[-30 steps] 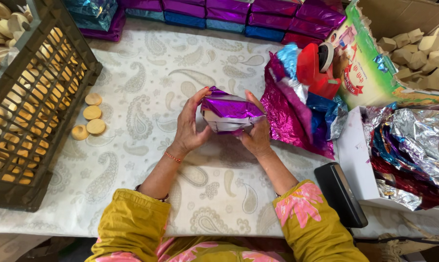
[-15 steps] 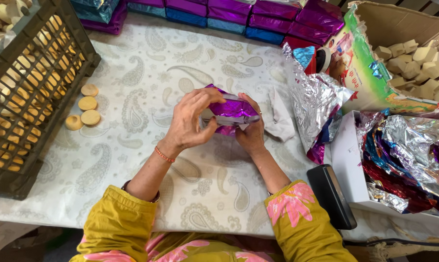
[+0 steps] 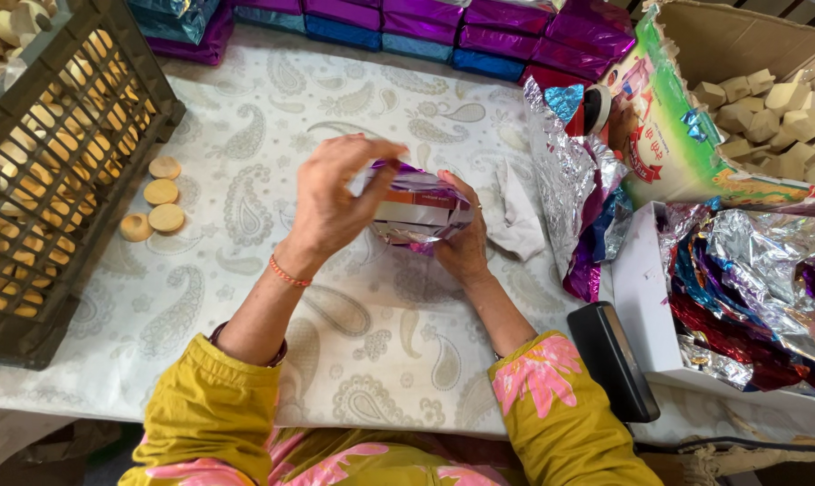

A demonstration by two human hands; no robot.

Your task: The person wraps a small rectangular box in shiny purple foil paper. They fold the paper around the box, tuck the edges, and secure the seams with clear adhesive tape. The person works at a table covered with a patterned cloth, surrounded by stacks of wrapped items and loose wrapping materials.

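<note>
Nearest the camera, two yellow sleeves with pink flower print lead up to the work. A black flat case point(image 3: 613, 360) lies at the counter point(image 3: 245, 216) edge, just right of the right forearm.

At mid-counter both hands are clamped on one small box half wrapped in purple foil point(image 3: 416, 209). The left hand point(image 3: 334, 200) grips its left end from above, fingers curled over the top; the right hand point(image 3: 466, 241) supports it from the right and beneath. The box is held just above the patterned cloth, not resting on it.

Judged progress: wrapping of this box is part done. Foil covers the top and lower edge, while a white and orange side face is exposed, so folding and closing remain.

Left of the hands, three round tan discs point(image 3: 155, 205) lie loose beside a dark plastic crate point(image 3: 56, 180) holding many more. Right, loose foil sheets point(image 3: 570, 171) lie in a heap, with further crumpled foil in a white tray point(image 3: 646, 297). Beyond, a cardboard box of pale blocks point(image 3: 777, 99). Along the far edge, a row of wrapped packets point(image 3: 443, 27) in purple and blue stands finished.

Not verifiable: the box's far side and underside, the right hand's fingertips, and the crate and cardboard box, both cut off by the frame.
</note>
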